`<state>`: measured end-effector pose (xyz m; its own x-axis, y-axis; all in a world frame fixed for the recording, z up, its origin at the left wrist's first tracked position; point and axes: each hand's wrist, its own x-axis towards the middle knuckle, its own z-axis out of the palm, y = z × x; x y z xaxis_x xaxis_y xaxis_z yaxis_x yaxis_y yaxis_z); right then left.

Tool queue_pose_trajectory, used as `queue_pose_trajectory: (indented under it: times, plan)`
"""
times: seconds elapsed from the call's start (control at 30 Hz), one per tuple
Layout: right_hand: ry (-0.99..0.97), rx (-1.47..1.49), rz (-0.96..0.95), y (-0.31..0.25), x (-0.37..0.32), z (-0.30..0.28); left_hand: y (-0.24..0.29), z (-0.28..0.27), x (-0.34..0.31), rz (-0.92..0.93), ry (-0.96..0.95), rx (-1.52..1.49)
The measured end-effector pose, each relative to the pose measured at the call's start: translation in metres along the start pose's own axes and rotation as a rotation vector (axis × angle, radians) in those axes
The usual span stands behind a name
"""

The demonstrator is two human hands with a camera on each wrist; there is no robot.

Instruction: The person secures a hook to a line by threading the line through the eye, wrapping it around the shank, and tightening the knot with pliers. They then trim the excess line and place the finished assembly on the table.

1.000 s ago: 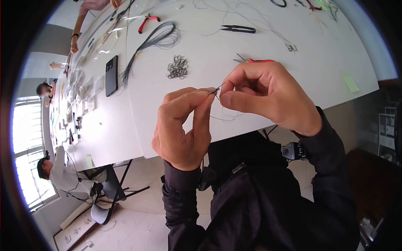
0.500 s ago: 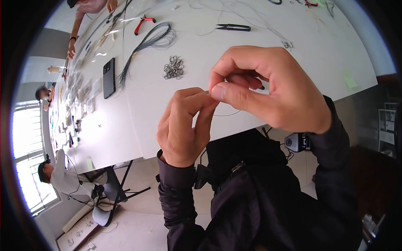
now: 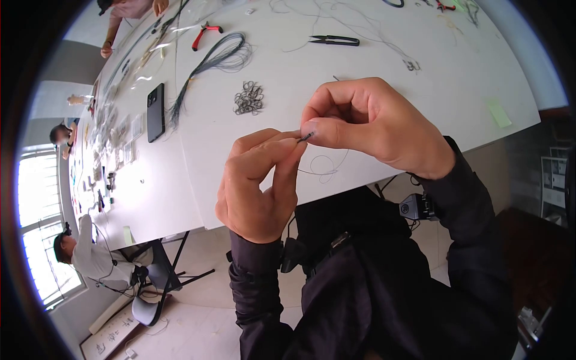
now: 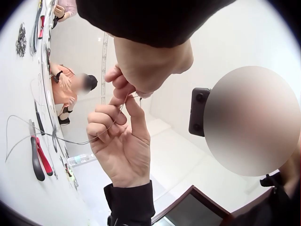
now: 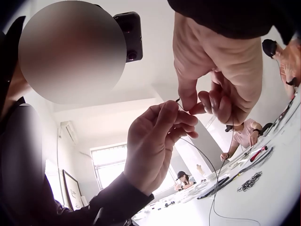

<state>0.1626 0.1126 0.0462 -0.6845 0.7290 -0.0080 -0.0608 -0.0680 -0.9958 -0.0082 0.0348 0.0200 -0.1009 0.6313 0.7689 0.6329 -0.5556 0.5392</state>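
Observation:
In the head view, my left hand (image 3: 258, 186) pinches a small dark fish hook (image 3: 305, 137) between thumb and forefinger, one end showing past the fingertips. Right at that end are the thumb and forefinger of my right hand (image 3: 378, 123), which pinch the thin fishing line. Most of the hook is hidden by fingers. A loose loop of the fishing line (image 3: 324, 173) hangs below the hands. In the left wrist view the line (image 4: 70, 141) crosses the right palm and trails left; in the right wrist view it (image 5: 216, 181) dangles under both hands.
On the white table (image 3: 204, 174) lie a pile of dark hooks (image 3: 248, 98), a bundle of grey line (image 3: 222, 54), black thread snips (image 3: 334, 40), red-handled pliers (image 3: 206, 36) and a phone (image 3: 156, 112). Red-and-black cutters (image 4: 40, 157) are beside the hands. Other people sit around the table.
The right hand rose over the left fingertips, covering the hook, then came back down, and the hook's end shows again. The left hand stays nearly in place, still gripping the hook.

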Motion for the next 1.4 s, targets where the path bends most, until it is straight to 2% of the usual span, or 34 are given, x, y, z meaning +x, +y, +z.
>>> queue_pose_trajectory:
  times: [0.17, 0.4, 0.5, 0.6, 0.63, 0.73, 0.83, 0.93, 1.1, 1.2, 1.4]
  plan:
    - [0.048, -0.077, 0.022, -0.006, -0.009, 0.007, -0.006, 0.003, 0.001, -0.109, 0.067, -0.05]
    - [0.07, -0.315, -0.05, -0.02, -0.015, 0.011, -0.01, -0.001, 0.003, -0.006, -0.1, 0.1]
    - [0.104, -0.441, -0.196, -0.012, -0.013, 0.01, -0.01, -0.004, 0.004, 0.03, -0.183, 0.089]
    - [0.028, -0.428, -0.075, -0.022, -0.007, 0.002, -0.007, -0.007, 0.004, 0.036, -0.254, 0.045]
    - [-0.004, -0.437, -0.091, -0.025, -0.003, -0.002, -0.003, -0.007, 0.004, 0.036, -0.266, 0.033]
    - [-0.122, -0.215, -0.089, -0.014, 0.005, -0.009, 0.003, -0.008, 0.003, 0.051, -0.254, -0.024]
    - [-0.195, -0.118, -0.011, -0.011, 0.006, -0.015, 0.004, -0.005, -0.002, 0.018, -0.201, -0.086]
    - [-0.172, 0.032, 0.017, -0.004, 0.004, -0.011, 0.003, -0.002, -0.006, -0.012, -0.128, -0.111]
    - [-0.026, 0.06, 0.031, 0.001, -0.002, -0.003, -0.002, 0.003, -0.007, -0.053, -0.046, -0.072]
    - [0.028, 0.05, 0.016, 0.003, -0.003, -0.001, 0.004, 0.0, -0.006, -0.113, -0.145, -0.053]
    - [0.118, 0.038, -0.033, 0.01, 0.0, 0.001, 0.005, 0.001, -0.005, -0.181, -0.175, -0.139]
